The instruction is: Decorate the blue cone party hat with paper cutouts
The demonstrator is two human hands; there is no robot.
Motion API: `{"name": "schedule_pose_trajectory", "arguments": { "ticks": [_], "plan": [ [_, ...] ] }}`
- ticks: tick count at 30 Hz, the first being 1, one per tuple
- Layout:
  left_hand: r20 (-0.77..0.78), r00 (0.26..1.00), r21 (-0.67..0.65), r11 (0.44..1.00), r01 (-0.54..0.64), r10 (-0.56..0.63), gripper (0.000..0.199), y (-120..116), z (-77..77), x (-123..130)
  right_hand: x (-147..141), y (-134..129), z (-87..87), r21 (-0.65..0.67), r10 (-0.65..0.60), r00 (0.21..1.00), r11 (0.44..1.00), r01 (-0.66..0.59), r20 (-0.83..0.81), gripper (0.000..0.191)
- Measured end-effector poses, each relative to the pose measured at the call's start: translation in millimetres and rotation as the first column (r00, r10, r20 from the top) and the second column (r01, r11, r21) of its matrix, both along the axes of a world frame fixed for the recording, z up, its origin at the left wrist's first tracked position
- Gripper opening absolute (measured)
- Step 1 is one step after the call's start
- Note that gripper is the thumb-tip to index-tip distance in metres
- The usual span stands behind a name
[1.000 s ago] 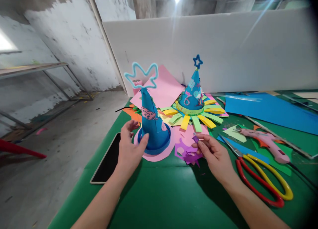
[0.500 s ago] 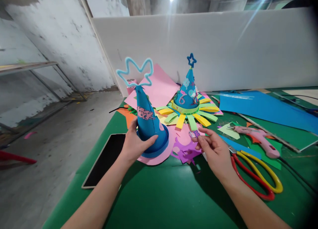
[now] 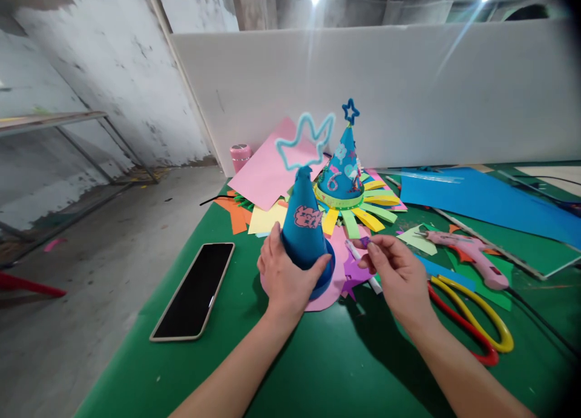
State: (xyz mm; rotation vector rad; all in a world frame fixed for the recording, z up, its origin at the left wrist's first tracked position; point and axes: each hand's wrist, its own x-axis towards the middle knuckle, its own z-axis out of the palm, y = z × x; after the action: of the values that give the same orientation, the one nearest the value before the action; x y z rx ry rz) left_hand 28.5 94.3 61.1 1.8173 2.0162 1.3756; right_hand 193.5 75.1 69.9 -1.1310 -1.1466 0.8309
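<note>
My left hand (image 3: pixel 290 276) grips the lower part of a blue paper cone hat (image 3: pixel 302 242), its thumb on the front and its fingers round the left side. The hat stands nearly upright with a pink cut-out (image 3: pixel 308 217) on its front and a light-blue pipe-cleaner star (image 3: pixel 305 141) on its tip. Under it a pink round brim (image 3: pixel 333 297) shows. To the right, my right hand (image 3: pixel 397 270) pinches a small purple paper cut-out (image 3: pixel 364 241) between thumb and fingertips. Below those fingers lie a white pen (image 3: pixel 376 285) and purple paper scraps (image 3: pixel 356 273).
A second blue cone hat (image 3: pixel 342 170) with yellow and green strips stands behind. Scissors (image 3: pixel 476 309) and a pink glue gun (image 3: pixel 467 251) lie on the right, near a blue sheet (image 3: pixel 481 200). A phone (image 3: pixel 195 291) lies left; a pink can (image 3: pixel 240 156) stands at the back.
My left hand has moved right with the hat and turned it, so the pink cut-out now faces me more. The right hand has moved slightly right, still pinching the purple cut-out.
</note>
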Motion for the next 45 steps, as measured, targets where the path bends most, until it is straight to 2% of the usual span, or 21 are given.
{"name": "schedule_pose_trajectory", "arguments": {
  "ticks": [6,9,11,12,14,16,18,21,24,27,31,34,38,40,42,43,45],
  "plan": [
    [0.006,1.0,0.003,1.0,-0.019,0.019,0.096,3,1.5,5,-13,6,12.0,0.048,0.132,0.985,0.989,-0.138,0.115,0.007],
    [0.011,1.0,-0.001,1.0,-0.019,0.019,0.099,2,2.9,4,-18,8,16.8,0.076,0.128,0.985,0.988,-0.137,0.112,0.008],
    [0.011,1.0,0.064,0.998,0.008,-0.008,0.094,-4,5.5,1,-19,7,17.7,0.087,0.113,0.983,0.988,-0.126,0.143,0.01],
    [0.006,0.999,0.129,0.991,0.035,-0.036,0.085,-8,7.5,-1,-19,6,17.6,0.094,0.108,0.979,0.988,-0.126,0.171,0.011],
    [-0.043,0.993,0.267,0.957,0.117,-0.109,0.05,-18,11.9,-5,-18,3,16.8,0.104,0.106,0.967,0.986,-0.133,0.232,0.013],
    [-0.107,0.972,0.289,0.929,0.233,-0.21,0.02,-27,15.6,-10,-18,0,15.9,0.101,0.123,0.954,0.983,-0.156,0.274,0.014],
    [-0.106,0.947,0.243,0.915,0.322,-0.305,0.01,-34,17.0,-13,-19,-4,15.2,0.082,0.162,0.941,0.978,-0.194,0.296,0.015],
    [-0.042,0.912,0.141,0.902,0.409,-0.407,0.006,-40,14.8,-16,-22,-9,14.6,0.053,0.245,0.92,0.96,-0.273,0.307,0.017],
    [-0.037,0.885,0.141,0.874,0.465,-0.465,0.009,-41,10.9,-18,-27,-11,14.2,0.05,0.288,0.906,0.947,-0.319,0.31,0.018],
    [-0.015,0.871,0.166,0.858,0.486,-0.491,0.009,-41,8.6,-18,-31,-10,13.6,0.047,0.292,0.907,0.946,-0.32,0.302,0.018],
    [0.062,0.877,0.128,0.875,0.467,-0.477,0.008,-40,9.1,-18,-28,-10,11.9,0.025,0.282,0.912,0.953,-0.303,0.298,0.018],
    [0.153,0.874,0.092,0.887,0.452,-0.461,0.008,-40,10.6,-17,-13,-12,9.4,0.013,0.184,0.93,0.98,-0.198,0.318,0.017],
    [0.266,0.862,0.051,0.899,0.435,-0.432,0.01,-40,11.4,-17,29,-12,7.4,0.003,-0.096,0.916,0.995,0.103,0.39,0.018],
    [0.329,0.852,0.017,0.905,0.425,-0.407,0.012,-40,10.3,-18,59,-11,8.2,0.04,-0.281,0.84,0.954,0.297,0.465,0.022],
    [0.393,0.835,-0.013,0.906,0.423,-0.385,0.012,-40,8.3,-19,94,-11,8.5,0.044,-0.363,0.782,0.917,0.397,0.506,0.022],
    [0.418,0.826,-0.022,0.905,0.424,-0.377,0.012,-40,7.2,-19,112,-11,7.7,0.039,-0.427,0.697,0.866,0.498,0.576,0.022],
    [0.438,0.817,-0.026,0.904,0.428,-0.375,0.011,-39,5.2,-20,148,-11,2.6,-0.019,-0.432,0.533,0.764,0.645,0.728,0.027]
  ]
}}
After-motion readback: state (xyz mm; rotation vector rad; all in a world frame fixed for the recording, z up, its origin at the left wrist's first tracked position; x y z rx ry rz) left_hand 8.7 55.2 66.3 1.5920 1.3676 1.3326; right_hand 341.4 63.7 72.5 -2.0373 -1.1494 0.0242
